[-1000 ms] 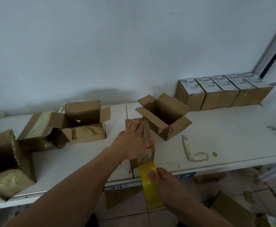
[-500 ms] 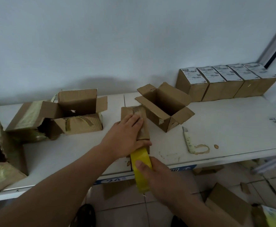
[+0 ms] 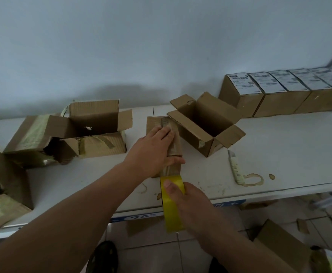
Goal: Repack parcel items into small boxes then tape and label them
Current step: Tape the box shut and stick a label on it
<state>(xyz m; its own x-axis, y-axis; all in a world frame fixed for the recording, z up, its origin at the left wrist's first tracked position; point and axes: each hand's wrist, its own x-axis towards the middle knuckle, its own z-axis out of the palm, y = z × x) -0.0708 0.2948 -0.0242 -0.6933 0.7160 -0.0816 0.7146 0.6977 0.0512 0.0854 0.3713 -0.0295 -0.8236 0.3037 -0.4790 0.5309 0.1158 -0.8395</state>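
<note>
The step in hand looks like taping: a small closed cardboard box (image 3: 164,142) sits on the white desk (image 3: 279,154) and is being sealed along its top seam.

The left hand (image 3: 153,152) lies over the box, fingers laid flat along the top and the thumb hooked round the box's right edge, so its grip pins the box down and clasps it. The right hand (image 3: 188,205) holds a roll of yellow packing tape (image 3: 172,203), its grip closed round the roll with the thumb pressed on the outer face. The roll sits just beyond the near end of the box, at the desk's front edge, and a clear strip of tape seems to run from it up onto the box under the left palm.

Just right of the left grip stands an open empty carton (image 3: 206,125), flaps spread. Further right of both grips, a box cutter (image 3: 235,168) lies on the desk, and behind it a row of sealed, labelled boxes (image 3: 275,93) stands against the wall. Left of the left grip lie torn parcel cartons (image 3: 68,134).

The next move, as I judge it, calls for carrying the tape down over the near end of the box, pressing it flat, then severing it, by tearing or with the cutter, which would mean freeing a hand. A label would follow.
</note>
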